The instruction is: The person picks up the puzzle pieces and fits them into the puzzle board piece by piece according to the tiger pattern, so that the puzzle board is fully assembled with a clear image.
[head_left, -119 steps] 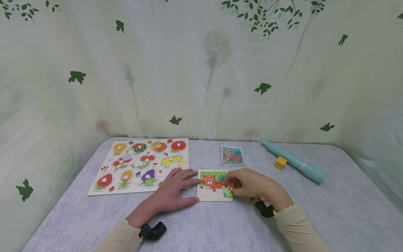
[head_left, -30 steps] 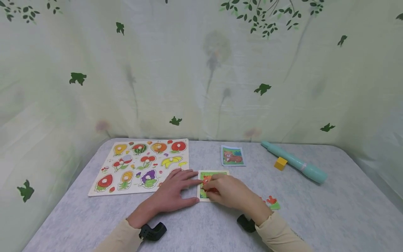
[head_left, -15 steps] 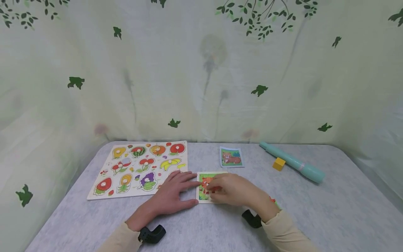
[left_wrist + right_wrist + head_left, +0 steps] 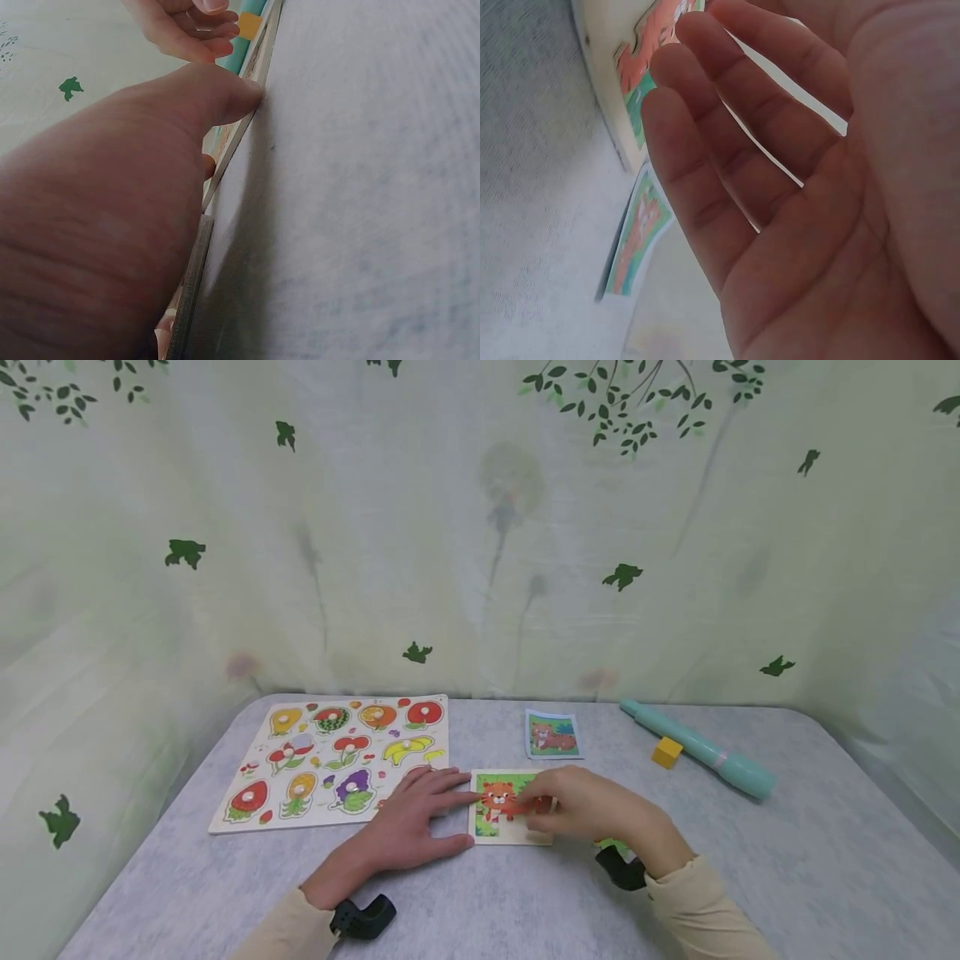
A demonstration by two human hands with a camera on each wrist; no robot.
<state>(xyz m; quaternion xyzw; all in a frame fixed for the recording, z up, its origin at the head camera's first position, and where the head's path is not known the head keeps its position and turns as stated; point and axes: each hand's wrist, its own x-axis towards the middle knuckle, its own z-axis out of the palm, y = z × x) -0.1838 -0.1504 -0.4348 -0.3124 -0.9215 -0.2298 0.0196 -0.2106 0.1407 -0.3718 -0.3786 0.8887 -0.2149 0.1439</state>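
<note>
A small square tiger jigsaw puzzle (image 4: pixel 498 797) lies on the table in the head view, its bare wooden tray (image 4: pixel 517 837) showing at the lower middle. My left hand (image 4: pixel 416 820) rests flat beside it, fingers spread, with index fingertip and thumb tip at its left edge. In the left wrist view that thumb (image 4: pixel 232 101) presses the tray's side. Over the puzzle's right part is my right hand (image 4: pixel 588 806), hiding that portion. In the right wrist view its fingers (image 4: pixel 682 150) are loosely extended, nothing visible in them. Loose puzzle pieces (image 4: pixel 615 843) peek out beneath the right wrist.
A large fruit puzzle board (image 4: pixel 322 818) lies at the left, partly beneath my left fingers. Behind the tiger puzzle is a small picture card (image 4: pixel 553 735). A yellow block (image 4: pixel 667 752) and a teal tapered stick (image 4: pixel 705 752) lie at the back right, before a leaf-printed curtain (image 4: pixel 480 527).
A green piece now sits in the puzzle's lower left corner. My right hand went left over that spot, then drew back right, uncovering the tiger's face. The left hand stayed put.
</note>
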